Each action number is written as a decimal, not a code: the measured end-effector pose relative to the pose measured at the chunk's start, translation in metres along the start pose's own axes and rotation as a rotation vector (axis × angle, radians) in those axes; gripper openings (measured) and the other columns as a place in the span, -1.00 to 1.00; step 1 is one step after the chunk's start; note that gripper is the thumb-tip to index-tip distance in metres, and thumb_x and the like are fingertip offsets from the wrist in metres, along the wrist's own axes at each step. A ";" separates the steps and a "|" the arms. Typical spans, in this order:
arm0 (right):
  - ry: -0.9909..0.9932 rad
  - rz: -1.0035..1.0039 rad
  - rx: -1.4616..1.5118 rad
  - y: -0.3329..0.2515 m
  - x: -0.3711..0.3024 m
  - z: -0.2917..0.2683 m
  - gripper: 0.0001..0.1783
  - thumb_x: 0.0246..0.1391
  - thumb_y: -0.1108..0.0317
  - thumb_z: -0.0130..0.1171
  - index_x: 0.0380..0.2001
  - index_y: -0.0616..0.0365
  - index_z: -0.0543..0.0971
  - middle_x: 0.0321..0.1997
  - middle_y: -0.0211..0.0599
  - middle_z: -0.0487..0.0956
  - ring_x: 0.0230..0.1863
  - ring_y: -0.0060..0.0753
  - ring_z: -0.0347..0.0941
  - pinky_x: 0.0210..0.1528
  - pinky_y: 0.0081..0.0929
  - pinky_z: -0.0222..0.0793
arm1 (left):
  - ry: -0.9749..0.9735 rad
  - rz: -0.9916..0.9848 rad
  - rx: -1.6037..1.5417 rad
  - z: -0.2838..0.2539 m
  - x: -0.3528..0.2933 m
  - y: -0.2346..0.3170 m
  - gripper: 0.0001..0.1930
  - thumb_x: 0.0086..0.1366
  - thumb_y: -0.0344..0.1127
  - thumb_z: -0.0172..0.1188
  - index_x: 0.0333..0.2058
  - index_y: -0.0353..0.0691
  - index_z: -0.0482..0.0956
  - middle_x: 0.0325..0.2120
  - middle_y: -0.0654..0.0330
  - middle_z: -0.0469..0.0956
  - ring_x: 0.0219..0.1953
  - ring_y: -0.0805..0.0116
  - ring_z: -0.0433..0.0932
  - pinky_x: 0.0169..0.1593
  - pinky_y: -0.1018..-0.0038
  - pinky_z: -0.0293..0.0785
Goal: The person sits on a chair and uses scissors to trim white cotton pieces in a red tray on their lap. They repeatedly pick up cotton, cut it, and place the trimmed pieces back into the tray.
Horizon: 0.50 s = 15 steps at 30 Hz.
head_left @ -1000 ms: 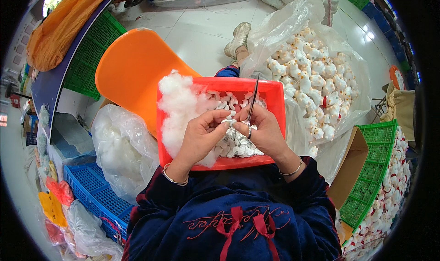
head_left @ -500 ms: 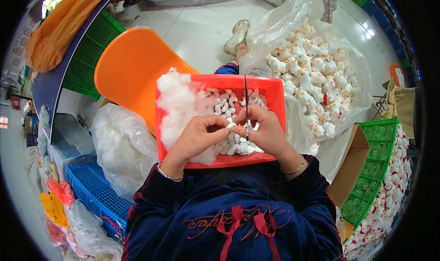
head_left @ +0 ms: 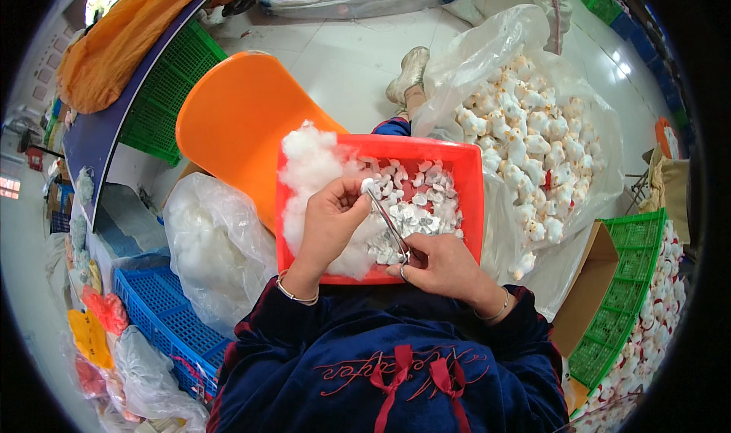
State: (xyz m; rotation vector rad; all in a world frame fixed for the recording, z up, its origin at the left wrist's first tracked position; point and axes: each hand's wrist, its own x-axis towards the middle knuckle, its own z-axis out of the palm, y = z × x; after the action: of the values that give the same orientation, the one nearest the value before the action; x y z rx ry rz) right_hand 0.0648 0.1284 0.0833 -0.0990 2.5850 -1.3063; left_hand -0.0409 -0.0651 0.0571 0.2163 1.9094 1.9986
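Between the thumb and fingers of my left hand (head_left: 329,218) is a small white fabric piece (head_left: 368,185), pinched above the red tray. My right hand (head_left: 445,265) is closed around the looped handles of slim metal forceps (head_left: 390,224). Their long jaws slant up to the left, and the tip meets the white piece; whether it is inside cannot be made out. Under both hands, the red tray (head_left: 474,205) rests at my lap. Fluffy white stuffing (head_left: 308,155) fills its left side, and many small white pieces (head_left: 430,197) lie loose on the right.
An orange chair (head_left: 244,113) stands beyond the tray at left. Clear bags hold white stuffing (head_left: 202,227) at left and small white plush toys (head_left: 533,136) at right. A blue crate (head_left: 164,304) sits at lower left; a green crate (head_left: 628,304) is at right beside a cardboard box (head_left: 586,288).
My hands have moved apart. The forceps, earlier upright in my right hand, now point up-left to the white piece in my left hand. The whole view has shifted slightly.
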 end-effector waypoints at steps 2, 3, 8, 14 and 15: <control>0.005 0.006 -0.015 -0.002 0.000 0.000 -0.52 0.04 -0.08 0.36 -0.50 0.17 0.55 -0.64 -0.19 0.54 -0.54 0.02 0.55 -0.46 -0.15 0.41 | -0.002 0.029 -0.011 0.000 0.002 -0.003 -0.79 0.35 -0.49 0.22 -0.06 -0.38 0.62 -0.27 0.31 0.65 -0.30 0.68 0.56 -0.19 0.69 0.50; 0.007 0.010 -0.020 -0.002 0.000 0.000 -0.52 0.03 -0.08 0.36 -0.51 0.17 0.55 -0.65 -0.18 0.54 -0.55 0.02 0.55 -0.46 -0.15 0.41 | -0.004 0.041 -0.015 0.000 0.002 -0.004 -0.80 0.35 -0.49 0.22 -0.07 -0.38 0.61 -0.27 0.31 0.65 -0.30 0.67 0.57 -0.19 0.69 0.50; 0.028 0.010 -0.052 -0.004 -0.001 -0.001 -0.51 0.03 -0.07 0.36 -0.54 0.19 0.55 -0.66 -0.16 0.53 -0.55 0.05 0.54 -0.47 -0.14 0.41 | 0.017 0.032 -0.027 0.000 0.001 -0.004 -0.80 0.34 -0.50 0.24 -0.08 -0.38 0.60 -0.29 0.30 0.65 -0.30 0.66 0.57 -0.19 0.68 0.52; 0.035 -0.009 -0.070 -0.001 0.001 0.000 -0.52 0.03 -0.04 0.34 -0.57 0.19 0.55 -0.65 -0.08 0.53 -0.55 0.11 0.53 -0.47 -0.09 0.41 | 0.051 0.099 0.068 0.005 0.000 -0.004 -0.83 0.33 -0.50 0.24 -0.11 -0.35 0.62 -0.35 0.36 0.61 -0.37 0.71 0.50 -0.27 0.71 0.43; 0.036 -0.019 -0.074 0.002 0.001 0.002 -0.53 0.03 -0.04 0.34 -0.57 0.19 0.55 -0.65 -0.07 0.53 -0.55 0.12 0.53 -0.47 -0.08 0.41 | 0.056 0.116 0.108 0.006 -0.001 -0.004 -0.84 0.33 -0.50 0.23 -0.12 -0.35 0.62 -0.37 0.38 0.59 -0.38 0.72 0.47 -0.30 0.72 0.39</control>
State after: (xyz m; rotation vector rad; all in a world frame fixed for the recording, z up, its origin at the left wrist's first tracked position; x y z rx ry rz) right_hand 0.0641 0.1276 0.0805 -0.1147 2.6693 -1.2305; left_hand -0.0375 -0.0601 0.0537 0.3091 2.0862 1.9951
